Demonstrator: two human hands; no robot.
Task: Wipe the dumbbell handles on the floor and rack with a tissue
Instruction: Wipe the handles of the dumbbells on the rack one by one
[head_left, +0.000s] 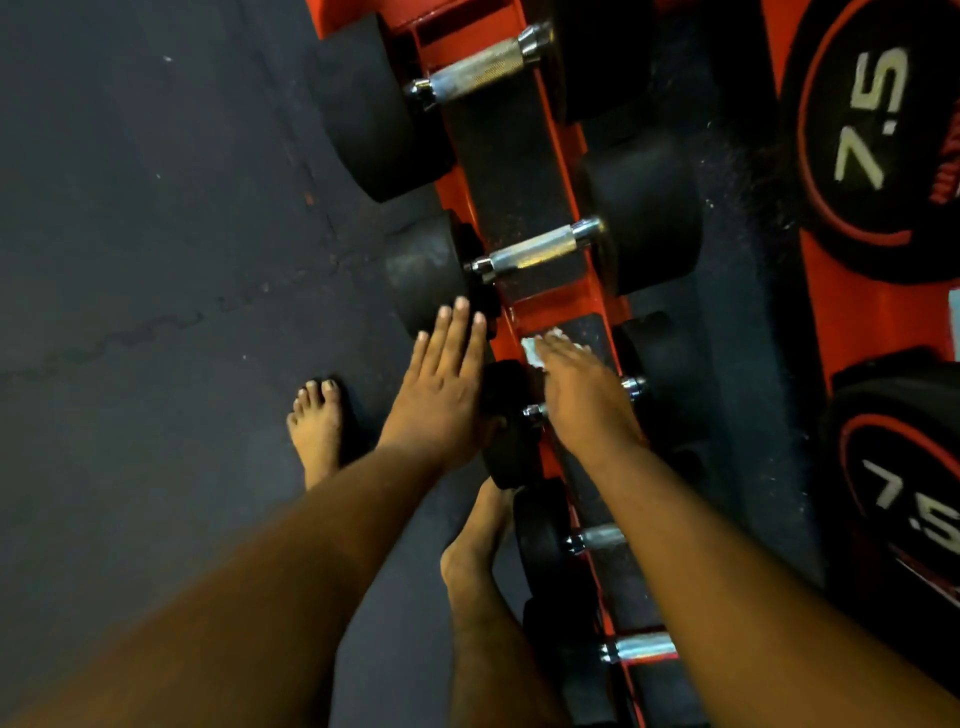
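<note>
Several black dumbbells with chrome handles lie across a red rack (550, 306). My right hand (587, 395) lies over the handle of a small dumbbell (506, 421), hiding most of it, and a white tissue (535, 351) shows under its fingertips. My left hand (441, 384) hovers with straight fingers beside that dumbbell's left head, holding nothing. Farther up, the chrome handle of a larger dumbbell (535, 249) is bare, and another handle (480, 70) lies at the top. Two more handles (597, 538) (641, 647) sit lower on the rack.
Dark rubber floor (156, 260) spreads to the left. My bare feet (317, 421) stand on it close to the rack. Two big weights marked 7.5 (872, 130) sit at the right, on a lower tier.
</note>
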